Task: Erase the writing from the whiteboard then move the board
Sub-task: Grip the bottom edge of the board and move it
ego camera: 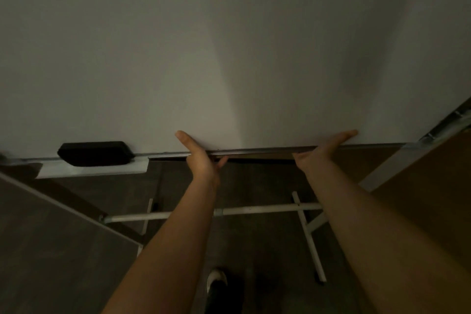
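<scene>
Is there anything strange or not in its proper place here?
Nothing looks damaged or spilled. The whiteboard is blank, the eraser lies in its tray, and the left hand and right hand grip the bottom edge.

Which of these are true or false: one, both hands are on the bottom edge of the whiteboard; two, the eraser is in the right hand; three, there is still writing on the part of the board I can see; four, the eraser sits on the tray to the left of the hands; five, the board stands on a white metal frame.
1. True. The left hand and the right hand both grip the lower edge of the whiteboard.
2. False. The black eraser is in neither hand.
3. False. The visible board surface shows no writing, only shadows.
4. True. It rests on the tray, left of the left hand.
5. True. The white stand shows below the board.
</scene>
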Motion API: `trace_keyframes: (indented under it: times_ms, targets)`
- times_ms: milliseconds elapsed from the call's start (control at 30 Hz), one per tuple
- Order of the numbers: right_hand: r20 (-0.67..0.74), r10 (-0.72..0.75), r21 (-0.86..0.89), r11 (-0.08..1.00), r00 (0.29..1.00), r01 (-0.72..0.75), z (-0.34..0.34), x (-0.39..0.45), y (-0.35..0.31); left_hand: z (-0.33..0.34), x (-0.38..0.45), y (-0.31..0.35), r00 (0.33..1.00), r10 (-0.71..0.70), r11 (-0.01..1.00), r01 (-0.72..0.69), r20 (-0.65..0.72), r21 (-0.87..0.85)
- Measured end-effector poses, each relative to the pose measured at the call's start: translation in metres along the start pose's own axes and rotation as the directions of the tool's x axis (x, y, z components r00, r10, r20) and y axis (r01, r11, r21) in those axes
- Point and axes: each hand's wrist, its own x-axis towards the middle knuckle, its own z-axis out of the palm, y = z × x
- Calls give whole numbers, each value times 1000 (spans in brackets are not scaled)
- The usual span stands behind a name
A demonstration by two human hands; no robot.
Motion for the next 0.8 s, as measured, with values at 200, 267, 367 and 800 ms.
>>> trace_keyframes:
  times_ms: [200,267,367,800]
  targets:
    - [-33,-16,10,1000,999,16,47,19,16,23,50,28,999,-24,998,21,48,62]
    - [-16,-32,21,999,999,32,60,27,21,31,66,37,997,-37,997,31,72,76]
    - [-12,-64,28,998,998,64,77,35,27,43,85,48,995,-41,994,32,90,101]
    - [-99,-91,31,995,991,94,141,91,17,110,154,60,989,-81,987,63,121,145]
